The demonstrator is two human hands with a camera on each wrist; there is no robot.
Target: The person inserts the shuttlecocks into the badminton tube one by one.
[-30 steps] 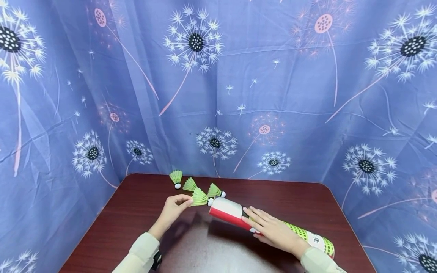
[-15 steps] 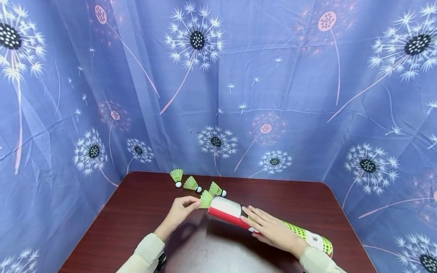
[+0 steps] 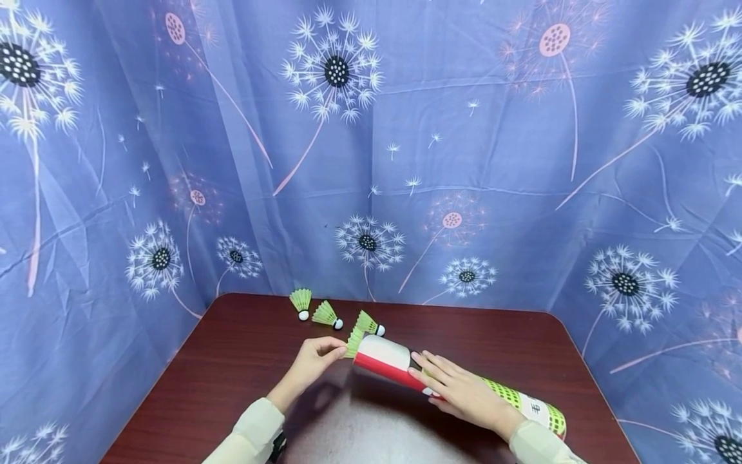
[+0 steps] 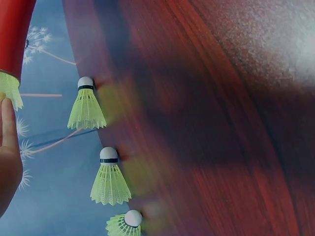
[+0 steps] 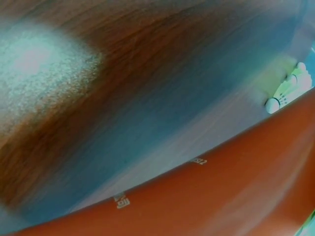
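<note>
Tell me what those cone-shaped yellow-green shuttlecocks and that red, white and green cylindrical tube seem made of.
Shuttlecocks: likely matte plastic, judging by regular open mesh; white tips unclear. Tube: perhaps cardboard, faintly glossy, with straight printed walls; possibly plastic.

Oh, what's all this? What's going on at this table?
A person is handling shuttlecocks and a tube. The left hand pinches the skirt of a yellow-green shuttlecock at the open end of a red, white and green shuttlecock tube; its base is out of sight inside. The right hand rests over the tube. Three loose shuttlecocks lie beyond the left hand on the dark red-brown table.
</note>
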